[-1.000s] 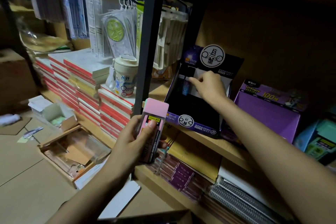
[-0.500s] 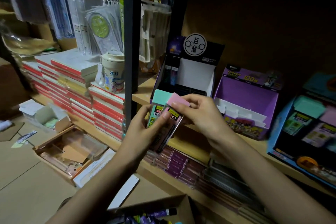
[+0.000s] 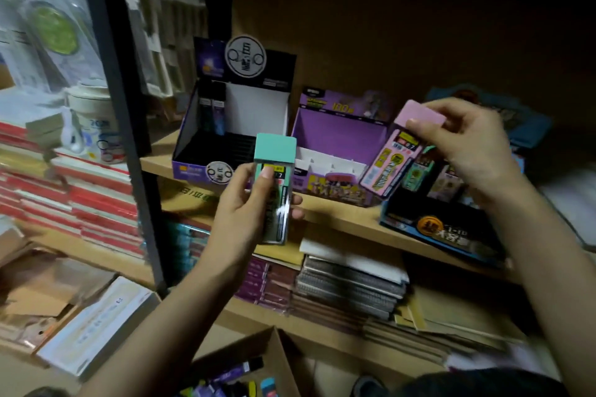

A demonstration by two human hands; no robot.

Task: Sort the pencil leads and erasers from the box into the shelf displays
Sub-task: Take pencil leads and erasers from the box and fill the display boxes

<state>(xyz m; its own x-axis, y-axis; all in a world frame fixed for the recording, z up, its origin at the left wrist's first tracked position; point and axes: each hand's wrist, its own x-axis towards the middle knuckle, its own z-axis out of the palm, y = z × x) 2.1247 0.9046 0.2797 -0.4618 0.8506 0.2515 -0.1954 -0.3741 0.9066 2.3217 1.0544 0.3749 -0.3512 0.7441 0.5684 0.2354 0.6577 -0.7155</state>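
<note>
Head-cam view of a dim stationery shelf. Frame ctr: left hand wraps a mint-capped lead case, held upright w/ thumb across its label. Upper right: right hand pinches a pink-capped lead case by the cap only, body tilted down-left, just above the blue display, where similar cases stand. Source cardboard box sits open at bottom ctr.

Risk: the cap-only pinch looks weak, so the case could swing, slip or shed its cap. Lowered at a tilt, it may topple the standing cases. It may also clip the purple display, just left.

Room: open air btwn the hands. The black display is mostly unfilled. A dark post bounds the left.
</note>
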